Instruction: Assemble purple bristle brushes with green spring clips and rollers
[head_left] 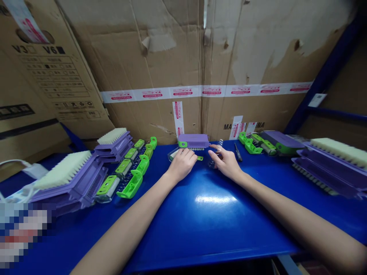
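- Reach out with both arms over the blue counter [183, 221], left forearm [137, 210] slanting up from the bottom edge, right forearm [278, 202] coming in from the lower right corner.
- Hold the left hand [182, 165] palm down, knuckles raised, wrist slightly bent, fingers curled downward; cannot tell what, if anything, is pinched, as the tips are hidden.
- See a clear case [172, 154] just left of that hand, partly covered by it, and a small green strip [200, 158] just to its right.
- Hold the right hand [226, 161] turned inward, index finger stretched left, thumb below it and apart, other fingers mostly hidden.
- Find a spring [220, 143] rising by the right index finger, with more coils under the thumb; cannot tell whether the hidden fingers grip it.
- Find the purple brush [195, 140] beyond both hands, lying lengthwise, bristles down, green end to the left, right end close to the right index fingertip; cannot tell whether touching.
- See a dark tool [238, 152] near the right hand, and green caps [133, 185] well apart on the left.
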Demonstrator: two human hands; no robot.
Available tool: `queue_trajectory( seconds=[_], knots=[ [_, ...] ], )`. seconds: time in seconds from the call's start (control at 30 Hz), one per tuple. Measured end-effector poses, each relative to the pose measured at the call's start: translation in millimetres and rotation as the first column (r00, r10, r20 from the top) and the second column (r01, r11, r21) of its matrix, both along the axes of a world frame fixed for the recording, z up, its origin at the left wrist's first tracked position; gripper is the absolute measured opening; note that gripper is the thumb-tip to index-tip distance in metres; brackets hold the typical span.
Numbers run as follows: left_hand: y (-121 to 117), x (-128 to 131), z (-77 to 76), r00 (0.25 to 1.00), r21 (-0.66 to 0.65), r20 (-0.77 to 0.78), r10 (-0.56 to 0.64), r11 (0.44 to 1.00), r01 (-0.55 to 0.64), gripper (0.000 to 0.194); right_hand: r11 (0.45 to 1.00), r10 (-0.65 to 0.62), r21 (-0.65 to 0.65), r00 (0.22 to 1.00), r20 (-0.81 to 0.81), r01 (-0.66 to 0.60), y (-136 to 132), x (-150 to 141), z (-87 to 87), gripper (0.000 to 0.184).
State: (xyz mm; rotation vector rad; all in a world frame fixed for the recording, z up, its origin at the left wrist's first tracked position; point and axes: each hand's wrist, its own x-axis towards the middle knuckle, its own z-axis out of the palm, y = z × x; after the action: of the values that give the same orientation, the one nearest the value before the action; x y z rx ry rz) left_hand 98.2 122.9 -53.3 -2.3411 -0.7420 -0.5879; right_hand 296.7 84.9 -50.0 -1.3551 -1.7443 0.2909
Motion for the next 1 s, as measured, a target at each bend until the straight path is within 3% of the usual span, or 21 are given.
queue_trajectory(
  seconds=[0.33, 0.47, 0.63, 0.83, 1.0],
  knots=[
    [0, 1, -0.6, 0.999, -0.066, 0.031, 0.030, 0.997, -0.028, 0.014, 0.987, 0.118, -0.106, 0.992, -0.043, -0.122, 6, 2, -5.3, 0.030],
    [0, 2, -2.1, 0.999, -0.097, 0.027, 0.042, 0.994, -0.039, 0.016, 0.974, 0.115, -0.171, 0.974, -0.195, -0.149, 10, 4, -8.0, 0.029],
    [1, 0, -3.9, 0.997, -0.151, 0.069, 0.043, 0.988, -0.032, 0.018, 0.947, 0.158, -0.195, 0.897, -0.413, -0.257, 13, 2, -10.7, 0.029],
    [2, 1, -8.3, 0.946, -0.280, 0.325, 0.005, 0.956, 0.092, 0.021, 0.925, 0.173, -0.188, 0.808, -0.564, -0.329, 9, -4, -6.3, 0.035],
    [1, 6, -10.0, 0.859, -0.411, 0.510, 0.039, 0.888, 0.204, 0.023, 0.903, 0.188, -0.186, 0.746, -0.638, -0.387, 3, -5, 0.9, 0.034]
  ],
)
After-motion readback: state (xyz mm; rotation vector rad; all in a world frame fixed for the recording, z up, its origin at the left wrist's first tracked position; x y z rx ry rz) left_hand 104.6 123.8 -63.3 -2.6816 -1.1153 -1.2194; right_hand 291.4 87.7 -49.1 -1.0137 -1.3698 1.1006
